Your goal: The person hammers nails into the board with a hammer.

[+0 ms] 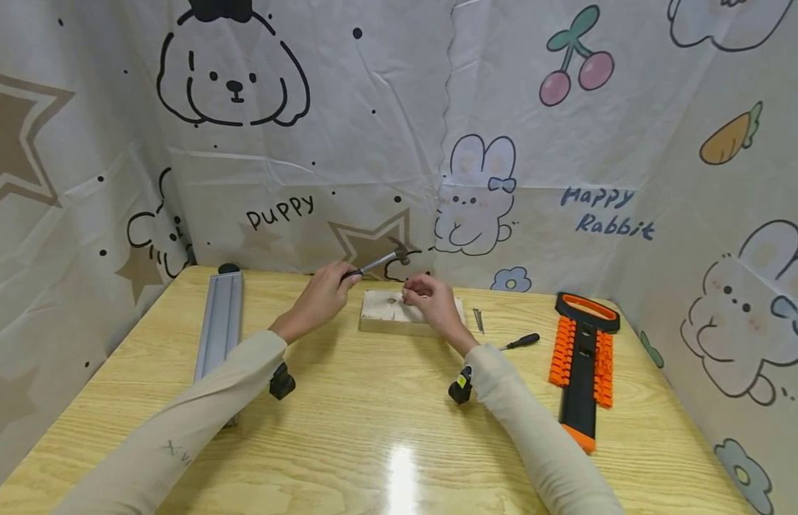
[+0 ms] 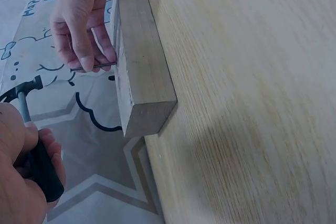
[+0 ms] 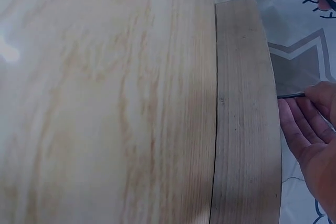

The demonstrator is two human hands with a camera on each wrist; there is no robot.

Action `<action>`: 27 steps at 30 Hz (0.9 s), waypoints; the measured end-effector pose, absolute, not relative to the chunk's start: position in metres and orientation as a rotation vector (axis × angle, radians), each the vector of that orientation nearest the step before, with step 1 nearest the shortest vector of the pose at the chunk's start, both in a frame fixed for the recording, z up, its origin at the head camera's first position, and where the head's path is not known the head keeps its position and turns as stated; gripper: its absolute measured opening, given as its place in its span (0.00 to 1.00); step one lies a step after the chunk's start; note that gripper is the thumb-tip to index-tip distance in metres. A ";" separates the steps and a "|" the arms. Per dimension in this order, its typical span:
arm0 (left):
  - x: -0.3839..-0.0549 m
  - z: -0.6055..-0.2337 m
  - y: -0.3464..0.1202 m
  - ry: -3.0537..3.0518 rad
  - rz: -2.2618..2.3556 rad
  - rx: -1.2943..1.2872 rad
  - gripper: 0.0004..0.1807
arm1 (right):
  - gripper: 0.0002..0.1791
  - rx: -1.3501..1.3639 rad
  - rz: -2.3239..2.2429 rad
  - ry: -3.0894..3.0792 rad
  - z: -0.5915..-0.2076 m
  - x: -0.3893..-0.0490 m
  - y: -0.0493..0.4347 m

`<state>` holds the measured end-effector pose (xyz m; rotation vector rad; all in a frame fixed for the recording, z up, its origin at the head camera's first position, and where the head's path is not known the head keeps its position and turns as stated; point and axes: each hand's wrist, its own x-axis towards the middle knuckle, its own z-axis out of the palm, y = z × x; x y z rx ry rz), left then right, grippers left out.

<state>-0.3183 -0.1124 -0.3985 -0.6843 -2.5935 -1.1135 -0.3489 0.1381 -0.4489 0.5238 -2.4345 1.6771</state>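
My left hand grips a claw hammer by its black handle, its metal head raised above and behind a wooden block. In the left wrist view the fingers wrap round that handle. Over the block, my right hand pinches a thin nail between thumb and fingers. The nail stands upright with its lower end at the block's top face, as the right wrist view also shows; whether it has entered the wood I cannot tell. The hammer head is apart from the nail.
Loose nails lie right of the block, near a black-handled screwdriver. An orange and black tool lies at the right of the table. A long grey metal piece is at the left. A printed curtain hangs behind the table.
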 end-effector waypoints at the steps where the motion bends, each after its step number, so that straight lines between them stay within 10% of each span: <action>1: -0.318 -0.398 -0.112 -2.596 -1.114 -0.687 0.12 | 0.07 0.520 1.687 -2.430 -0.449 -0.349 0.138; 27: -0.317 -0.408 -0.108 -2.627 -0.935 -0.763 0.11 | 0.06 0.510 1.601 -2.456 -0.451 -0.350 0.137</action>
